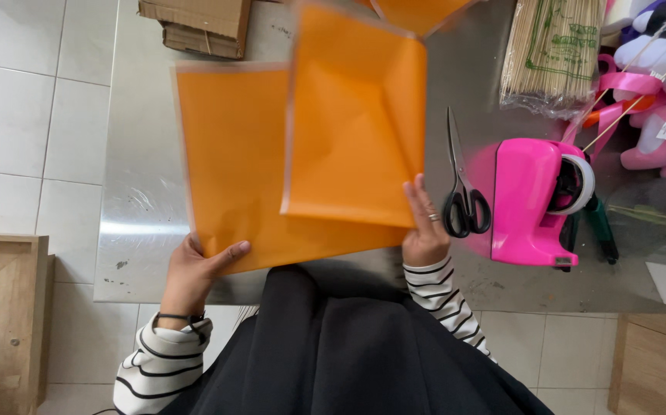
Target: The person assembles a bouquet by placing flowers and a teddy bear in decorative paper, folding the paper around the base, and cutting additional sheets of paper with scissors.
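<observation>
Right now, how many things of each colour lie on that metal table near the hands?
Orange paper sheets: 3
Pink tape dispenser: 1
Black-handled scissors: 1
Brown cardboard boxes: 1 stack
Bamboo skewer pack: 1
Total: 7

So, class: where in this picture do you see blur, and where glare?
Head view: the upper orange sheet is motion-blurred at its edges, as is the right hand; the scissors look sharp; soft glare streaks the metal table near the left hand.
</observation>
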